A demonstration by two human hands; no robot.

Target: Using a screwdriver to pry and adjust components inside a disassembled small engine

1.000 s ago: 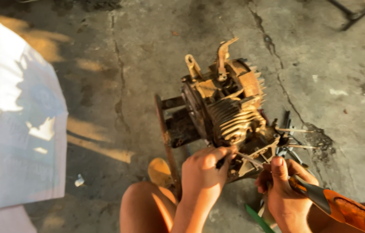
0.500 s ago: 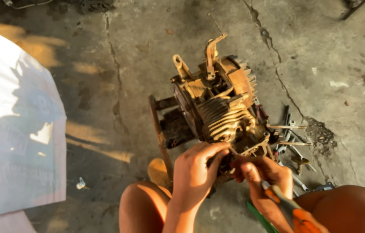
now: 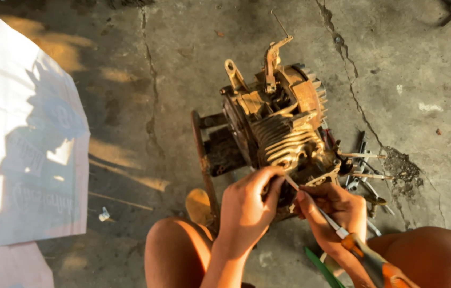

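A small rusty engine (image 3: 278,125) with cooling fins stands on the cracked concrete floor between my knees. My left hand (image 3: 246,205) rests on its near underside, fingers curled against the metal. An orange-handled screwdriver (image 3: 366,256) is gripped in my right hand (image 3: 337,213), and its thin shaft points up and left to the engine's lower edge, right beside my left fingers. The tip is hidden where the hands meet the engine.
Loose metal tools and bits (image 3: 364,170) lie on the floor right of the engine. A large white sheet (image 3: 17,138) covers the floor at left, with a small white scrap (image 3: 104,214) near it. My bare knees (image 3: 177,250) frame the bottom. A green strip (image 3: 318,266) lies below.
The view has drawn closer and shifted. My right hand has turned the screwdriver so its shaft now reaches the engine's lower edge. The left hand stays on the engine.
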